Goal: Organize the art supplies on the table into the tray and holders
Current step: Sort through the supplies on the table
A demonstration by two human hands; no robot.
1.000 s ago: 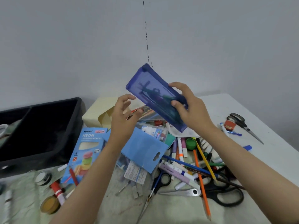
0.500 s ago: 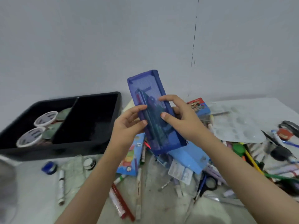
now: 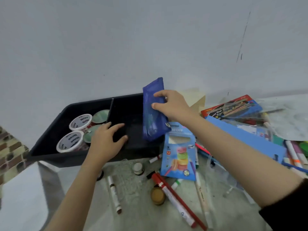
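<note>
My right hand (image 3: 171,105) grips a translucent dark blue geometry case (image 3: 152,120) and holds it upright, its lower end down inside the right compartment of the black tray (image 3: 50,147). My left hand (image 3: 106,140) hovers over the tray's front wall by the divider, fingers spread and relaxed, holding nothing. The left compartment holds white-lidded paint tubs (image 3: 80,122) and green lids. A blue box of coloured pencils (image 3: 180,150) lies right of the tray.
Loose markers (image 3: 176,200), a white pen (image 3: 114,195), small paint jars (image 3: 157,195) and a clear sheet litter the table in front. More boxes, a blue card (image 3: 250,139) and pens pile up at the right. The table's left edge drops off beside the tray.
My view has swung left. My right hand carried the blue case left and lowered it into the tray's right compartment. My left hand let go of the case and moved down over the tray.
</note>
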